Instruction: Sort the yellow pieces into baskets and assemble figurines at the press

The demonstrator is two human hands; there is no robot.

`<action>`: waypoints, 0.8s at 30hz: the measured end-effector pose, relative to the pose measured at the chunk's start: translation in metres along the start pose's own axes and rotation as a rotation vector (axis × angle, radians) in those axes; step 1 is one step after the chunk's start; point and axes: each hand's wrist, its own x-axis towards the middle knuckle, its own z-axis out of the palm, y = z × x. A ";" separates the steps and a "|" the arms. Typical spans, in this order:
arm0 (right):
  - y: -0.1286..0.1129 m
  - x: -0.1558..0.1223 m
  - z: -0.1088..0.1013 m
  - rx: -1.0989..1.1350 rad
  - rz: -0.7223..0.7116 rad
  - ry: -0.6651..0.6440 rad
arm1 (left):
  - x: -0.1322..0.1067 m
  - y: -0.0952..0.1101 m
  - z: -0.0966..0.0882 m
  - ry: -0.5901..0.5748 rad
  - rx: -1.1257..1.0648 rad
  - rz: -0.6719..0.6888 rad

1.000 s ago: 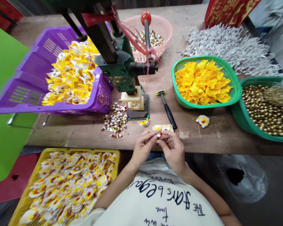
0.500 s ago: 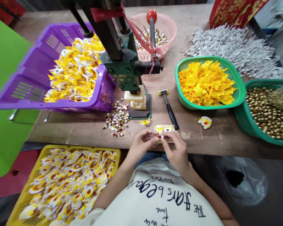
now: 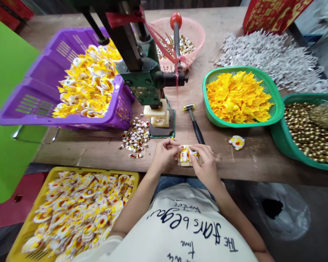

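A small cream block (image 3: 182,163) lies at the table's front edge, with a yellow, white and red plastic piece (image 3: 184,155) seated in it. My right hand (image 3: 207,162) reaches over the block's right side, its thumb and index finger closed on the plastic piece. To the left of the block is my left hand (image 3: 164,154), fingers bent and thumb tip close to the block's edge; whatever it pinches is hidden. Behind the block lies a hammer (image 3: 197,131) with a black handle. The green hand press (image 3: 144,78) stands behind my left hand, with a cream fixture (image 3: 160,118) on its base.
Small white-and-gold parts (image 3: 136,136) lie left of the press. A purple basket (image 3: 98,122) and a yellow tray (image 3: 133,174) hold yellow-and-white pieces. At right are a green basket (image 3: 235,124) of yellow parts, a basket of gold beads (image 3: 306,133) and white parts (image 3: 268,60).
My hands have moved apart from holding a small red-and-white part together. The left hand has shifted left and back, covering the yellow piece near the press; the right stays over the block.
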 end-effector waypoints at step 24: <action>0.004 0.004 0.001 -0.085 -0.010 -0.046 | 0.009 0.003 0.001 -0.096 0.090 -0.036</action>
